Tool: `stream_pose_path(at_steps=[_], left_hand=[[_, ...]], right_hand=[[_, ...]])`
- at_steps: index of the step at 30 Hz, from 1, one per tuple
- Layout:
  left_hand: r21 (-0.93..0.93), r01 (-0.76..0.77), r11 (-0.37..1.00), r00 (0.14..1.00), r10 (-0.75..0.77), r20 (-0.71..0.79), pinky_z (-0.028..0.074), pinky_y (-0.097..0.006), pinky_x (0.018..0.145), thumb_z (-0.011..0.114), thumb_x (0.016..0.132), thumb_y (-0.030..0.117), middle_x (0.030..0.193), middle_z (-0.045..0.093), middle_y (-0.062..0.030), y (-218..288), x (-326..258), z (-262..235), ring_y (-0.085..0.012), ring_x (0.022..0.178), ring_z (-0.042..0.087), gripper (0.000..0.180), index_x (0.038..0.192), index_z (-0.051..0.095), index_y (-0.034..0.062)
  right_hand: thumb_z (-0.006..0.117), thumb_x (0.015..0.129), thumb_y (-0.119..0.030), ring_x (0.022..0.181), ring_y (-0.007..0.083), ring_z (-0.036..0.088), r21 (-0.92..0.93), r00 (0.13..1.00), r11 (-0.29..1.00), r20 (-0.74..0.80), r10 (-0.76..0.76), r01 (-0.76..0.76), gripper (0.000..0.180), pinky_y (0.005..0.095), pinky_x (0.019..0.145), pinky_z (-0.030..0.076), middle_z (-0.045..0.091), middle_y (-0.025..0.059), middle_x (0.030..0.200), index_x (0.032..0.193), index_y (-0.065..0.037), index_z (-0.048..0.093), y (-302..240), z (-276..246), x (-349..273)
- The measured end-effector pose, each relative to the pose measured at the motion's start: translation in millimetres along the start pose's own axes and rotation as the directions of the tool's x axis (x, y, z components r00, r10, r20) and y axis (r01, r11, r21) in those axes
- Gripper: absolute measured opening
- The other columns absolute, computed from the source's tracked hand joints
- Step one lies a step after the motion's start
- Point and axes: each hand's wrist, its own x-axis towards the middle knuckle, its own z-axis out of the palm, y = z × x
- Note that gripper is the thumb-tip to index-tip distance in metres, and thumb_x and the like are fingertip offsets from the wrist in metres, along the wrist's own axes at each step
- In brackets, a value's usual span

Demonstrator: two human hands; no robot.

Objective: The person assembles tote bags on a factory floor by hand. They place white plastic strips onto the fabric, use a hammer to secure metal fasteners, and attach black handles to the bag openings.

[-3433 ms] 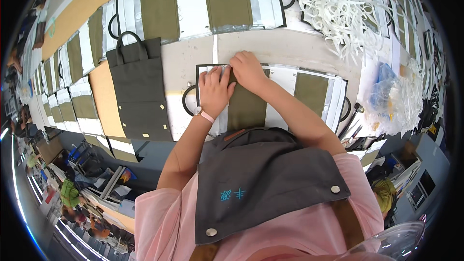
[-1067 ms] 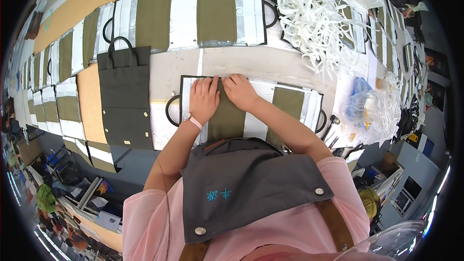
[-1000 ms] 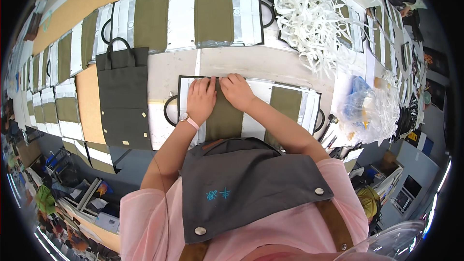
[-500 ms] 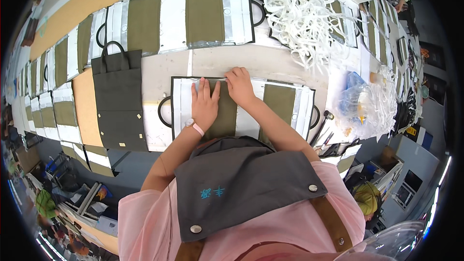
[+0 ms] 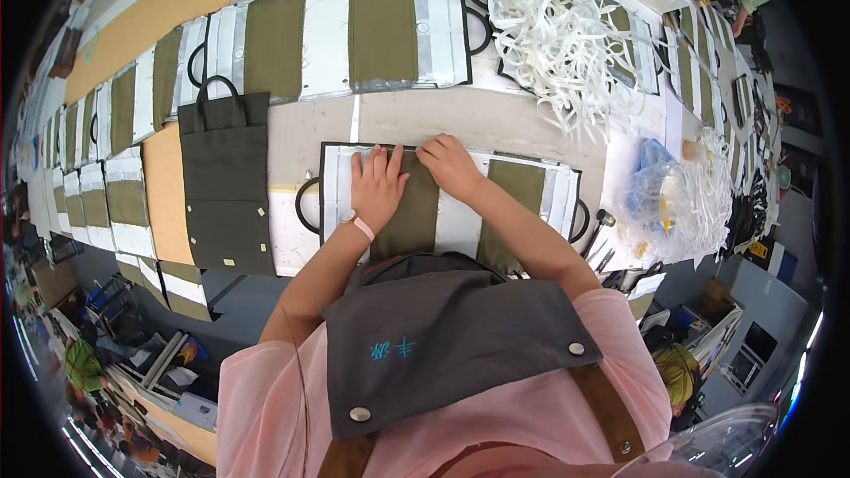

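Head view has you leaning over the tabletop [image 5: 531,128], both hands pressed on the flat olive-and-white fabric bag panel with black trim and black loop handles [image 5: 522,195] lying right in front of you. Your left hand [image 5: 376,188] is spread flat, fingers [image 5: 376,159] splayed on the olive strip near the panel's far edge, holding nothing, just pinning cloth. Your right hand [image 5: 452,166] sits just beside it, fingers curled down onto the far black border; whether they pinch the edge or only press, I cannot tell.

Looks to me like a smoothing or edge-pressing step, somewhere mid-panel. The next move, I'd judge, calls for even pressure along that border, keeping the left hand anchored so the cloth does not creep.

The panel lies flat, olive bands alternating with white, a black loop poking out at each end. A finished dark grey tote bag [image 5: 226,186] lies to its left, a heap of white straps [image 5: 558,44] well beyond on the right.
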Motion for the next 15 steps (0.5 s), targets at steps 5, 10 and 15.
stream_pose_path(at_steps=[5,10,15], left_hand=[[0.058,-0.011,0.998,0.999,0.009,0.045,0.031,-0.051,0.102,0.058,0.087,0.030,0.117,0.052,-0.0129,-6,1,-8,-0.0268,0.119,0.045,0.051,0.131,0.048,0.0054],[0.044,0.041,0.998,0.998,-0.043,0.053,0.031,-0.048,0.103,0.061,0.085,0.027,0.120,0.050,-0.0105,-9,-4,-20,-0.0249,0.119,0.044,0.051,0.128,0.049,0.0031],[-0.107,-0.048,0.993,0.998,0.050,0.024,0.027,-0.049,0.107,0.063,0.082,0.020,0.124,0.047,-0.0135,9,-3,-5,-0.0294,0.119,0.044,0.050,0.128,0.048,0.0058]], right_hand=[[0.057,0.072,-0.005,0.092,0.0258,0.050,-0.028,1.000,0.999,0.016,0.021,-0.021,0.036,0.0369,0.085,0.043,0.054,0.0069,0.092,0.107,-0.008,0.065,0,5,-1],[0.056,0.075,-0.007,0.091,0.0270,0.048,-0.075,0.996,0.995,0.037,0.075,-0.072,0.039,0.0367,0.084,0.042,0.053,0.0086,0.092,0.112,-0.011,0.065,-11,-1,7],[0.060,0.072,0.001,0.087,0.0300,0.049,0.096,0.964,0.974,-0.152,0.217,-0.204,0.032,0.0385,0.080,0.043,0.053,0.0113,0.090,0.101,-0.009,0.066,-10,9,6]])
